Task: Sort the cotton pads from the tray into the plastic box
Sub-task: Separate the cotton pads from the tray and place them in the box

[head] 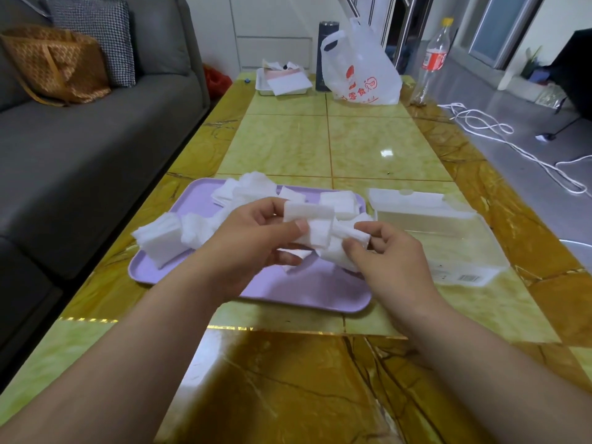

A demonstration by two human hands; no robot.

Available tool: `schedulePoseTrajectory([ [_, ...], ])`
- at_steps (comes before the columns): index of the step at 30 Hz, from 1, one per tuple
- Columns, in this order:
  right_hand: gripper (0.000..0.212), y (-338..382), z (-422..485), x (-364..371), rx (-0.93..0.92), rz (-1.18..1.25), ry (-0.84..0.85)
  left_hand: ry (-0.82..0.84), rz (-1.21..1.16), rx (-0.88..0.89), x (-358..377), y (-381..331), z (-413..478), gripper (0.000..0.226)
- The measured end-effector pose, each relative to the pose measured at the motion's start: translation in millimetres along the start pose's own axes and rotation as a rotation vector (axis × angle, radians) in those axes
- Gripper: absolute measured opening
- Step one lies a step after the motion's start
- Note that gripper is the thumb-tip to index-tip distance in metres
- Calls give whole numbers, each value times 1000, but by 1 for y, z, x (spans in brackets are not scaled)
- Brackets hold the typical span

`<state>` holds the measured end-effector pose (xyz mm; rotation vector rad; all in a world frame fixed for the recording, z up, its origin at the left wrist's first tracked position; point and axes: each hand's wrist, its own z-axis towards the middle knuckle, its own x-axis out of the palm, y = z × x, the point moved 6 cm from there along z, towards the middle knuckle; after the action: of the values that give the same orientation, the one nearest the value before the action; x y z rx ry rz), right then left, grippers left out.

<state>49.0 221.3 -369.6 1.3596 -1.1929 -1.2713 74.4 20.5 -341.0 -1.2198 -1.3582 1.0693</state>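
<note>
Presently, left hand (256, 238) and right hand (387, 261) together pinch a bunch of cotton pads (320, 232) above the lilac tray (288, 290). Further loose pads (160, 235) lie heaped on that tray. Clear plastic box (448, 232) stands open just right of it on the bench (352, 145).

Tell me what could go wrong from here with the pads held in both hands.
1. The held pads look uneven and loosely bunched between the left hand and right hand. Some may slip out on the way to the plastic box.
2. The pad stack at the left edge of the tray seems to overhang the rim and might slide onto the table.
</note>
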Motion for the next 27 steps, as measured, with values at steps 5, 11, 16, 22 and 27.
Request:
schedulePoseTrajectory([
  [5, 26, -3, 1, 7, 124, 174, 87, 108, 27, 15, 17, 6, 1, 15],
  [11, 38, -2, 1, 14, 94, 128, 191, 42, 270, 48, 13, 12, 1, 14],
  [16, 40, -3, 1, 13, 105, 150, 186, 6, 248, 36, 11, 10, 2, 23],
  [22, 46, 1, -3, 16, 136, 262, 319, -75, 297, 8, 7, 15, 3, 22],
  [27, 58, 0, -6, 13, 3, -10, 262, -158, 576, 53, 5, 14, 5, 44],
])
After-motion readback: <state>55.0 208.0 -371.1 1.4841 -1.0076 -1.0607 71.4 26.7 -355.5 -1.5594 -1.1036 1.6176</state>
